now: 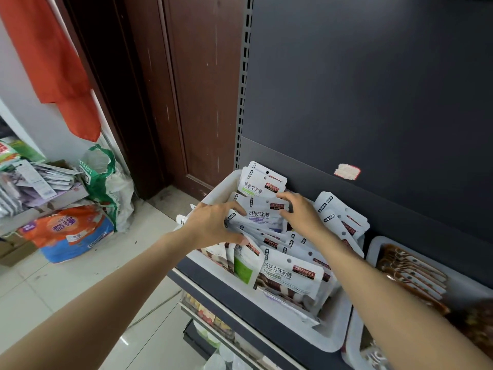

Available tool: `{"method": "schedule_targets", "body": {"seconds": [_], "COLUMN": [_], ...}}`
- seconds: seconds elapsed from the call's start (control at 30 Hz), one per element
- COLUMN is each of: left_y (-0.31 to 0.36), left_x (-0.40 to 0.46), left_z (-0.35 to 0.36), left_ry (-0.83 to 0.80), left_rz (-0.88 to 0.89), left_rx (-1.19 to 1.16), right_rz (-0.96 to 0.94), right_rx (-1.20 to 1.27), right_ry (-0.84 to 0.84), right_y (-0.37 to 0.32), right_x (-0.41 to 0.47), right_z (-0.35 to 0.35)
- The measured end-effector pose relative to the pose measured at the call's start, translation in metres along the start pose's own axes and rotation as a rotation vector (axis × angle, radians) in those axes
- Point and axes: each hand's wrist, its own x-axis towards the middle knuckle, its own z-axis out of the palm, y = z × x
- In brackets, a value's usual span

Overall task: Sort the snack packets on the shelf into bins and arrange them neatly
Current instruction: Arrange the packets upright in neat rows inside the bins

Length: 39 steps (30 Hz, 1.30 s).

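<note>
Dark grey shelving [373,89] fills the background, with a brown door [192,102] to the left and pale floor tiles [80,284] below. On the shelf a white bin [333,335] is packed with white snack packets, and it stands just beside a second bin [373,249] on the right, in which brown packets [410,268] are laid in an overlapping row.

Both hands are reached into the back half of the white bin. The left hand [213,225] is curled over the left edges of a leaning stack, with the thumb underneath, so the stack appears to be gripped from that side. The right hand [301,212] is set against the right edge of the purple-labelled packet [260,213], its fingers bent onto the top corner, so that packet is pinched. The packet is probably held from both sides so that its edges can be squared with those behind it, where a green-labelled packet [262,182] is stood upright against the back wall.

Nearer the front, a chocolate-labelled packet [290,276] and its neighbours lie tilted and fanned rather than upright, so the arranging is judged to be only partly done. More white packets [341,217] lean loosely at the bin's right side.

On the floor at left, a bright orange and blue bag [69,231] is lying beside a cardboard box of flat packets [32,182].
</note>
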Motion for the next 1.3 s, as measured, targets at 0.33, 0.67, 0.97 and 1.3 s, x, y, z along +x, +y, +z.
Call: {"method": "schedule_targets", "body": {"seconds": [0.33,0.67,0.97,1.3], "left_y": [-0.008,-0.012,-0.010,-0.017], "left_x": [-0.003,0.007,0.003,-0.016], "left_z": [0.005,0.009,-0.001,-0.003], "left_ry": [0.019,0.111,-0.127,-0.126], "left_rz": [0.005,0.015,0.065,0.100], "left_rx": [-0.048,-0.069,0.163,0.235], "right_rz": [0.152,-0.089,0.101,0.057], "right_rx": [-0.159,0.190,0.569,-0.036], "right_ry": [0.077,0.007,-0.132,-0.127], "right_y": [0.000,-0.022,-0.017,-0.013], "right_x": [0.021,0.008,0.013,0.044], "right_z": [0.023,0.006,0.005,0.044]}}
